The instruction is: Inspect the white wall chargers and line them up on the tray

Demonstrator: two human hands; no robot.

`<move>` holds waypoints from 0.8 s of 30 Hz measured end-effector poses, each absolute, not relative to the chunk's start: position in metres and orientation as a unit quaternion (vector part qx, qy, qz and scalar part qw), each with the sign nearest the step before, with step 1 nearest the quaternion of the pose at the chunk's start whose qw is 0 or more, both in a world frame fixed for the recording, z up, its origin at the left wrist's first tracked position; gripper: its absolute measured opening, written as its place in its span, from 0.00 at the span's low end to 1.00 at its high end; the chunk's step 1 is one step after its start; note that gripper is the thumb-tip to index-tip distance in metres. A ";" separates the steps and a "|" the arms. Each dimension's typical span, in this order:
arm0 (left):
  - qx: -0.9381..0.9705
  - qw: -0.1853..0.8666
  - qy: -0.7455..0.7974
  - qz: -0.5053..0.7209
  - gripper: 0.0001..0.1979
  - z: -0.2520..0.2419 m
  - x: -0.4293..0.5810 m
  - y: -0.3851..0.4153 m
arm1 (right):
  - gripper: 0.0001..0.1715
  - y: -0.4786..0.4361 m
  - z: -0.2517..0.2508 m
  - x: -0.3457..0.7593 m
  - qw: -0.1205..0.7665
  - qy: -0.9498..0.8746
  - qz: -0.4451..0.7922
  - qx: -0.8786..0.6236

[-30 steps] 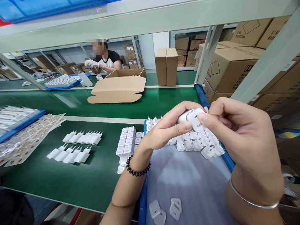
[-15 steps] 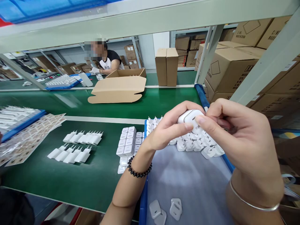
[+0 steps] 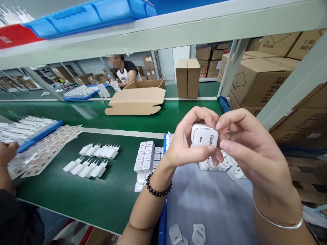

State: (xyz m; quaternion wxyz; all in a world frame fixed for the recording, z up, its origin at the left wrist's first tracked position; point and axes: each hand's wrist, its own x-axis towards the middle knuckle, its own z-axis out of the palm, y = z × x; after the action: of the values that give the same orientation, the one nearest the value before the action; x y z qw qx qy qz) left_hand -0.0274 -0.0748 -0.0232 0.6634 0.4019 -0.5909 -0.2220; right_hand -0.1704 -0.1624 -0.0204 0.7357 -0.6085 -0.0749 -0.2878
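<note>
A white charger block (image 3: 204,136) with dark lettering and a small port faces me, gripped between the thumb and fingers of my left hand (image 3: 190,139). My right hand (image 3: 245,143) is at the block's right edge, its thumb and index finger curled close together; whether something small is between them is hidden. Below the hands, white chargers (image 3: 223,163) stand at the back of a grey-lined blue tray (image 3: 209,200). Several loose white covers (image 3: 199,234) lie near the tray's front.
Stacked white blocks (image 3: 144,156) stand left of the tray. Rows of white plugs (image 3: 87,168) lie on the green table (image 3: 63,197). Another person's hand (image 3: 7,151) is at the far left, by sticker sheets (image 3: 51,148). A shelf beam (image 3: 163,34) crosses above.
The block has turned so its port and lettering face me. My right thumb has moved off its face to the edge. Another person's hand has come in at the left; the view has shifted.
</note>
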 end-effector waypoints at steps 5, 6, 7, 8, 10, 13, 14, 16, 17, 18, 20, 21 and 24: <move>0.397 0.693 -0.563 -0.212 0.19 -0.021 -0.030 -0.070 | 0.16 -0.155 -0.021 -0.163 0.690 -0.075 -0.329 -0.640; 0.404 0.691 -0.559 -0.217 0.19 -0.020 -0.030 -0.069 | 0.16 -0.154 -0.021 -0.162 0.689 -0.076 -0.335 -0.638; 0.410 0.687 -0.556 -0.225 0.19 -0.019 -0.029 -0.067 | 0.16 -0.153 -0.022 -0.161 0.690 -0.077 -0.340 -0.634; 0.415 0.681 -0.555 -0.235 0.20 -0.018 -0.029 -0.066 | 0.15 -0.152 -0.022 -0.160 0.693 -0.077 -0.344 -0.629; 0.419 0.668 -0.562 -0.250 0.22 -0.017 -0.027 -0.063 | 0.15 -0.150 -0.023 -0.159 0.700 -0.075 -0.350 -0.618; 0.393 0.664 -0.585 -0.250 0.25 -0.014 -0.027 -0.060 | 0.15 -0.150 -0.024 -0.159 0.711 -0.075 -0.355 -0.602; 0.382 0.664 -0.591 -0.252 0.25 -0.013 -0.028 -0.058 | 0.15 -0.150 -0.025 -0.159 0.717 -0.077 -0.354 -0.596; 0.371 0.658 -0.596 -0.273 0.22 -0.011 -0.030 -0.056 | 0.16 -0.151 -0.026 -0.159 0.733 -0.087 -0.348 -0.578; 0.374 0.653 -0.594 -0.285 0.20 -0.010 -0.032 -0.055 | 0.16 -0.152 -0.027 -0.159 0.743 -0.093 -0.341 -0.569; 0.377 0.646 -0.594 -0.297 0.19 -0.010 -0.033 -0.054 | 0.15 -0.153 -0.027 -0.159 0.751 -0.101 -0.336 -0.560; 0.376 0.639 -0.591 -0.317 0.20 -0.009 -0.033 -0.053 | 0.14 -0.155 -0.028 -0.158 0.760 -0.118 -0.333 -0.546; 0.371 0.638 -0.591 -0.326 0.20 -0.010 -0.033 -0.053 | 0.13 -0.155 -0.029 -0.158 0.762 -0.121 -0.332 -0.542; 0.342 0.643 -0.595 -0.340 0.21 -0.014 -0.033 -0.057 | 0.12 -0.158 -0.030 -0.156 0.769 -0.118 -0.340 -0.528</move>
State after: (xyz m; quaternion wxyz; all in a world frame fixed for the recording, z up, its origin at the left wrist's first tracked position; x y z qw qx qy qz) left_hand -0.0330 -0.0570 -0.0141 0.6433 0.3418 -0.5948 -0.3400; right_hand -0.1564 -0.1577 -0.0295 0.7692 -0.5278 -0.1185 -0.3402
